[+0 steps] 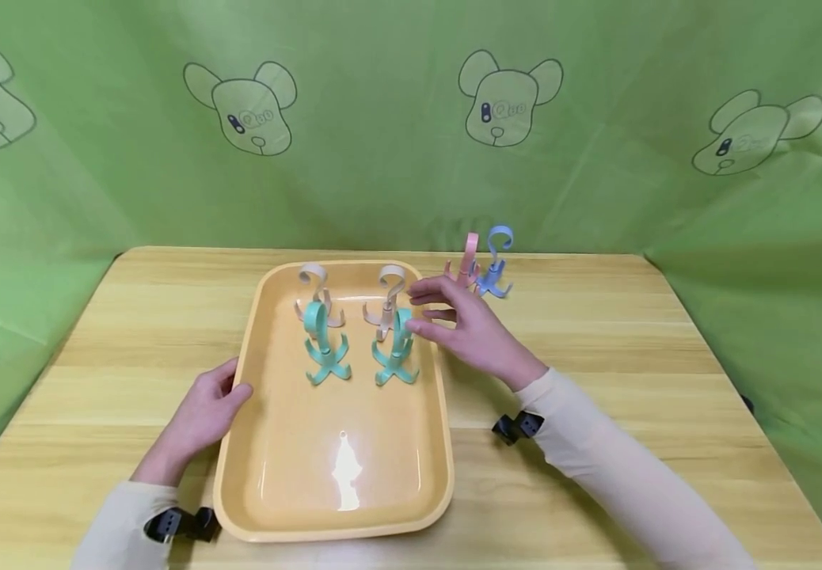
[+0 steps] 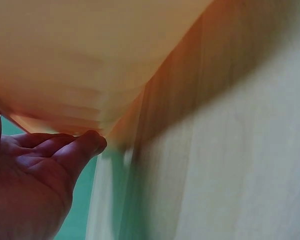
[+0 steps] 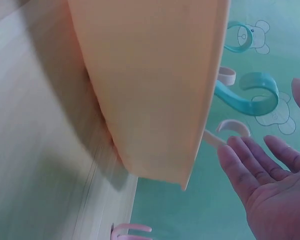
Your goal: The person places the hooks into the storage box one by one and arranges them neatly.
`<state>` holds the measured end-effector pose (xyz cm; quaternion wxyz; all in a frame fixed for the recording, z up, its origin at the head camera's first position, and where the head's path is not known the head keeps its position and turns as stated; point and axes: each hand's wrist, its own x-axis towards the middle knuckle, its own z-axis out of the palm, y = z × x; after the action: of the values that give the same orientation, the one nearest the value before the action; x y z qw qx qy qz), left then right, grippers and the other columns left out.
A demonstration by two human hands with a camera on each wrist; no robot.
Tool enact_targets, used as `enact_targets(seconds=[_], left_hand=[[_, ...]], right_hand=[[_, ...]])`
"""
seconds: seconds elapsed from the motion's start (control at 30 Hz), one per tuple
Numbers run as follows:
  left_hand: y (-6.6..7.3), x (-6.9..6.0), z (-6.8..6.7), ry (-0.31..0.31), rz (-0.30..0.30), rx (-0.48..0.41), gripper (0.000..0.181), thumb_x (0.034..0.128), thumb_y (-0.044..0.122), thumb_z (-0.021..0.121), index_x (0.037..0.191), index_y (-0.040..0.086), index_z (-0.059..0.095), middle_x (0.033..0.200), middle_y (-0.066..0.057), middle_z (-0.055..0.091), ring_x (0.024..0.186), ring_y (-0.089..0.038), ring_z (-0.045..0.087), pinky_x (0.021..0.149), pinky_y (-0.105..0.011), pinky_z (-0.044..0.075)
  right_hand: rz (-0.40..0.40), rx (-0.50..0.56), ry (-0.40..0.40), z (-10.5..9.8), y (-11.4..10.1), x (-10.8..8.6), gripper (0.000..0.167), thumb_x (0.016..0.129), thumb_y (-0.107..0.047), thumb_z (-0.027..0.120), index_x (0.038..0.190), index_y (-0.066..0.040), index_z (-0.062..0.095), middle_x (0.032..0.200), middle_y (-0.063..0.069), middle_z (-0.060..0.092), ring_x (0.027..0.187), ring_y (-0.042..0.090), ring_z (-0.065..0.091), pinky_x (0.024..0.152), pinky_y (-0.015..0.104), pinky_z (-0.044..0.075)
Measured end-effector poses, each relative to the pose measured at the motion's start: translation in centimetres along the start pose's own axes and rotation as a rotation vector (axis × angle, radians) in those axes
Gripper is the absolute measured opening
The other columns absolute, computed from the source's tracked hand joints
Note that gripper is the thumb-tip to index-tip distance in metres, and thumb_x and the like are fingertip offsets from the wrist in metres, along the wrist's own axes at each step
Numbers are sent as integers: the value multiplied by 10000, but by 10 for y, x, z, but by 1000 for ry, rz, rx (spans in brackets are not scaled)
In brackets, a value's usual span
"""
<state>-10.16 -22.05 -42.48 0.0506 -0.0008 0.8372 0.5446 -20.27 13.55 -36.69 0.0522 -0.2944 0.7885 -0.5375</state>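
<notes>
My left hand [image 1: 200, 412] holds the left rim of an orange-yellow plastic tray [image 1: 297, 459], thumb at the rim and fingers against its outer side. Inside the tray stand two green four-pronged hook hangers [image 1: 328, 364] and, behind them, two pale pinkish-white ones [image 1: 391, 273]. Over the tray's right rim, my right hand [image 1: 471, 328] is beside the right-hand green hanger [image 1: 397, 366], fingers extended and apart. In the right wrist view this hand [image 3: 275, 190] has nothing gripped; its fingertips are close to a pale hook [image 3: 235, 126], and contact is unclear.
Behind the right hand, a pink hook hanger [image 1: 470, 252] and a blue one [image 1: 494, 273] stand on the wooden table [image 1: 596, 356], outside the tray. A green cloth [image 1: 382, 182] with bear-head drawings hangs behind the table.
</notes>
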Motion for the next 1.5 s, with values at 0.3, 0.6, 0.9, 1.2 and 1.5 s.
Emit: enact_targets(seconds=[0.3,0.6,0.9,1.2,1.5], left_hand=[[0,-1,0,-7,4,-27,453,951,-10,473,1381,-147,431,1062,-314,630,785,-304,676,618,-337,590],[-1,-1,0,-12,11,-13,458,946,-4,480,1381,-140,437,1066,-306,633,784,-288,676,621,-328,588],[1,-1,-2,-20,4,-4,461,949,-7,488,1384,-147,425,1080,-315,625,808,-305,673,632,-324,588],[0,-2,-1,-23,-1,-4,480,943,-12,489,1392,-159,405,1099,-325,616,824,-310,672,643,-319,587],[-1,-2,0,-16,10,-6,467,942,-16,483,1386,-146,425,1081,-312,625,814,-306,672,641,-322,586]], right_hand=[[-4,-8,48,-18,-2,-6,404,919,-90,690,1278,28,549,1247,133,575,1146,314,566,958,346,494],[44,-77,125,-42,0,-11,366,969,-164,634,1297,-8,588,1268,98,603,1115,242,599,957,335,489],[118,-91,277,-57,2,-15,369,937,-190,684,1259,-20,625,1179,104,658,1023,198,642,888,273,522],[128,-77,494,-71,4,-12,297,927,-121,687,1192,9,662,1158,134,674,1015,138,636,881,231,512],[55,-42,619,-88,22,-3,389,909,-123,705,1270,-6,617,1282,117,616,1168,210,570,1021,303,438]])
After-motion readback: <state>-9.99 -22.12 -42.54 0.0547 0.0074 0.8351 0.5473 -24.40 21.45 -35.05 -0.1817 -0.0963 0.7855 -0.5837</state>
